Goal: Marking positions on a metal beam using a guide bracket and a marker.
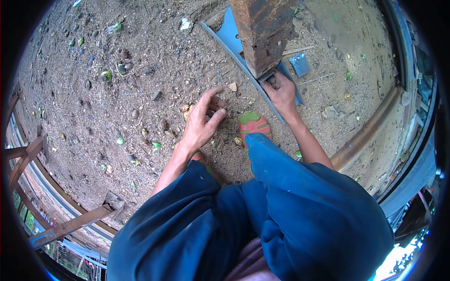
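Observation:
I am crouched over bare dirt in dark blue trousers. My left hand hovers just above the ground, fingers curled with thumb and fingertips pinched together; whether something small is in them I cannot tell. My right hand grips the lower edge of a long blue-grey metal strip lying on the ground, right at the foot of a rusty square steel post. A red and green sandal on my foot sits between the two hands.
The ground is strewn with pebbles, green bits and wood chips. A small grey-blue metal piece lies right of the post. A rusty rail curves along the right; rusty steel bars stand at the lower left.

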### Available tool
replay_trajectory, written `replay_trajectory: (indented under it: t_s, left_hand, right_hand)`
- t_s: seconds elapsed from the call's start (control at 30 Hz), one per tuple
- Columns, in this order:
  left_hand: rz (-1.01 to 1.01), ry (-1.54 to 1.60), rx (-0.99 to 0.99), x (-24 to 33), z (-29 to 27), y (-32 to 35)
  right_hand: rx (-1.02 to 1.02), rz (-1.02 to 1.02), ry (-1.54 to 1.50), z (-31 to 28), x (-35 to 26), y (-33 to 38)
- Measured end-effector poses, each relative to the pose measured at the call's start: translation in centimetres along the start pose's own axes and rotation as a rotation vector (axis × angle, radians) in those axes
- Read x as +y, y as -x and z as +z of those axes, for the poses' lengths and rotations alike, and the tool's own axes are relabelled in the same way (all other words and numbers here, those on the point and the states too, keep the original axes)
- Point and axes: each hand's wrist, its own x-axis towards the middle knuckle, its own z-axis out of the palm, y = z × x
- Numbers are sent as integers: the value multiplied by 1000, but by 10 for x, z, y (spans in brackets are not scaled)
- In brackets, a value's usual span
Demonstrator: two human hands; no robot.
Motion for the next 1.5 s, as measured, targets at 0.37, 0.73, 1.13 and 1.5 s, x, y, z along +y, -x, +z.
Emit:
replay_trajectory:
  t_s: [0.37, 0.73, 1.13, 1.5]
  left_hand:
    - [31, -60, 71, -9, -14, 10]
    - [-43, 369, -174, 7, 12, 21]
    - [-158, 420, 128, -21, -20, 40]
    - [-43, 398, 263, -6, -25, 28]
  right_hand:
    - [122, -123, 320, -24, -38, 33]
    - [-381, -171, 74, 9, -101, 67]
    - [222, -96, 917, -99, -57, -21]
    - [157, 106, 687, -128, -71, -12]
